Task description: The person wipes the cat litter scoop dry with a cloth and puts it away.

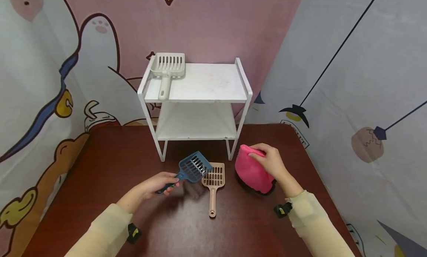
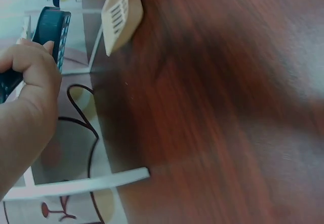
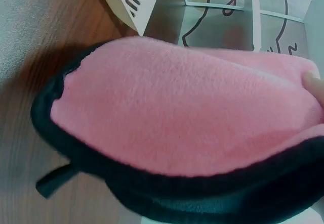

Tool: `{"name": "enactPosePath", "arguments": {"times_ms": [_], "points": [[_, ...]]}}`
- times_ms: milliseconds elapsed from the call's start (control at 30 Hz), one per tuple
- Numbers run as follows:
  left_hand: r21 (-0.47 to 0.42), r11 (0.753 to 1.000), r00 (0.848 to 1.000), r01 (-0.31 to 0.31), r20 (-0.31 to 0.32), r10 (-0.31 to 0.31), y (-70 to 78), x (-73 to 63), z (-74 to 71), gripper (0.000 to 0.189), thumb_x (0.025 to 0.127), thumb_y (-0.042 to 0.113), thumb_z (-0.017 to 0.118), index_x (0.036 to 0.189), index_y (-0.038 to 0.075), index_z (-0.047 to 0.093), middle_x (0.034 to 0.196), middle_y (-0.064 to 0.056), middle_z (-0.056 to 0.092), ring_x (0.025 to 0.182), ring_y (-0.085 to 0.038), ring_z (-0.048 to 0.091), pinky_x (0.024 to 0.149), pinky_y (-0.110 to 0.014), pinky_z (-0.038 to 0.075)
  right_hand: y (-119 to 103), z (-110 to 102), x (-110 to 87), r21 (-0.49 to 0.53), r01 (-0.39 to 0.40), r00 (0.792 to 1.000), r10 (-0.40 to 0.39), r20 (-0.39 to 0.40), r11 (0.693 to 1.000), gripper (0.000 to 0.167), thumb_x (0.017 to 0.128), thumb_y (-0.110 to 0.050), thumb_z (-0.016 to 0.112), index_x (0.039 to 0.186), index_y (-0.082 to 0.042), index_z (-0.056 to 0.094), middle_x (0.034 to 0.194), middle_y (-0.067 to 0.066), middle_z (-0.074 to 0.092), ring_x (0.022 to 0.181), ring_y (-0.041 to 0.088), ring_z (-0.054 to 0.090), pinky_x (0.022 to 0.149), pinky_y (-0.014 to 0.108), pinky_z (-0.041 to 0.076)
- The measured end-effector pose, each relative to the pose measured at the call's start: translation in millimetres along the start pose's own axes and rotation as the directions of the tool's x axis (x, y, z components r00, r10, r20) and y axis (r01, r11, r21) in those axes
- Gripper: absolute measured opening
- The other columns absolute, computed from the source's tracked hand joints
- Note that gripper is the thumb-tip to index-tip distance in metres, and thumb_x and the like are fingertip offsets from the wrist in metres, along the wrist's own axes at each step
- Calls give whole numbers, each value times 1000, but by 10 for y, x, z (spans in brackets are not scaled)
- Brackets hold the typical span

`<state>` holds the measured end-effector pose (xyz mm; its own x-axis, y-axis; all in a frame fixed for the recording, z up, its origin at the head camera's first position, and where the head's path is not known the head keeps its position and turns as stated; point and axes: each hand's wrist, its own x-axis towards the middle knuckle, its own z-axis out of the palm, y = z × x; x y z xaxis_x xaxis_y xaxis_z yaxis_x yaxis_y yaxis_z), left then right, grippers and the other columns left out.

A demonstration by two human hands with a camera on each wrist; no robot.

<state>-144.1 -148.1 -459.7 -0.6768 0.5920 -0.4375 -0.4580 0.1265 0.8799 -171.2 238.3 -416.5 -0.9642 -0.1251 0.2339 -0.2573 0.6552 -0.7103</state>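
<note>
My left hand (image 1: 160, 183) grips the handle of a blue cat litter scoop (image 1: 195, 167), its slotted head held above the table. In the left wrist view the blue scoop (image 2: 50, 27) is seen from its side, with the fingers round the handle. A beige litter scoop (image 1: 212, 199) lies on the table, partly overlapped by the blue one in the head view. On the right, my right hand (image 1: 271, 162) pinches the top of a folded pink cloth (image 1: 251, 170). The right wrist view shows the fluffy pink cloth (image 3: 167, 107) with dark trim and a small loop.
A white two-tier shelf (image 1: 213, 82) stands at the back of the dark red-brown table (image 1: 113, 153). A white litter scoop (image 1: 165, 82) lies on its top tier at the left. Cartoon-printed fabric (image 1: 350, 82) hangs behind and along both sides.
</note>
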Motion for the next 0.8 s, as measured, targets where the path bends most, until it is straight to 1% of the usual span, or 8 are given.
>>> {"name": "enactPosePath", "arguments": {"times_ms": [67, 267, 367, 500, 567, 700, 800], "points": [[2, 1000, 1000, 3, 8, -3, 50, 29, 52, 15, 98, 10, 41, 101, 1, 52, 75, 6, 51, 51, 3, 38, 47, -10, 32, -20, -2, -1, 22, 2, 1000, -2, 1, 1000, 23, 83, -17, 71, 104, -8, 68, 97, 11, 67, 73, 14, 57, 62, 20, 49], [15, 1000, 999, 13, 37, -14, 156, 129, 193, 13, 98, 7, 40, 97, 3, 52, 72, 5, 50, 49, 2, 35, 46, -11, 29, -156, 35, 27, 112, 21, 999, -24, 24, 994, 23, 85, -18, 69, 105, -7, 68, 95, 12, 68, 70, 13, 57, 61, 21, 50], [28, 999, 999, 27, 41, -28, 185, 180, 260, 15, 98, 7, 41, 102, -1, 53, 71, 5, 51, 48, 1, 34, 46, -12, 28, -238, 69, 29, 154, 22, 998, -31, 57, 988, 23, 85, -18, 69, 105, -6, 68, 96, 13, 68, 69, 12, 58, 61, 21, 50], [49, 998, 999, 30, 18, -31, 208, 243, 314, 25, 97, 6, 44, 116, -9, 49, 73, 4, 56, 48, 2, 35, 45, -11, 29, -351, 125, 18, 198, 38, 992, -61, 109, 980, 24, 86, -17, 68, 106, -5, 68, 99, 14, 68, 71, 9, 59, 61, 21, 51], [64, 998, 1000, 17, 15, -18, 218, 263, 332, 27, 96, 6, 45, 117, -10, 48, 73, 4, 58, 47, 2, 35, 44, -11, 29, -404, 164, 10, 227, 48, 987, -82, 140, 973, 24, 86, -15, 67, 107, -3, 68, 100, 15, 68, 73, 7, 59, 62, 21, 51], [91, 996, 1000, -10, 23, 8, 248, 291, 377, 24, 94, 6, 48, 113, -8, 51, 73, 4, 61, 46, 2, 36, 43, -11, 30, -485, 258, -4, 289, 55, 969, -122, 216, 956, 23, 86, -12, 67, 106, 0, 68, 100, 17, 68, 72, 4, 59, 62, 20, 51], [105, 994, 999, -22, 25, 20, 276, 308, 415, 24, 94, 6, 49, 111, -9, 52, 73, 4, 62, 45, 2, 36, 43, -11, 30, -519, 340, -19, 300, 46, 951, -134, 280, 953, 22, 86, -12, 67, 105, -1, 68, 97, 16, 69, 70, 4, 59, 63, 20, 51]]}}
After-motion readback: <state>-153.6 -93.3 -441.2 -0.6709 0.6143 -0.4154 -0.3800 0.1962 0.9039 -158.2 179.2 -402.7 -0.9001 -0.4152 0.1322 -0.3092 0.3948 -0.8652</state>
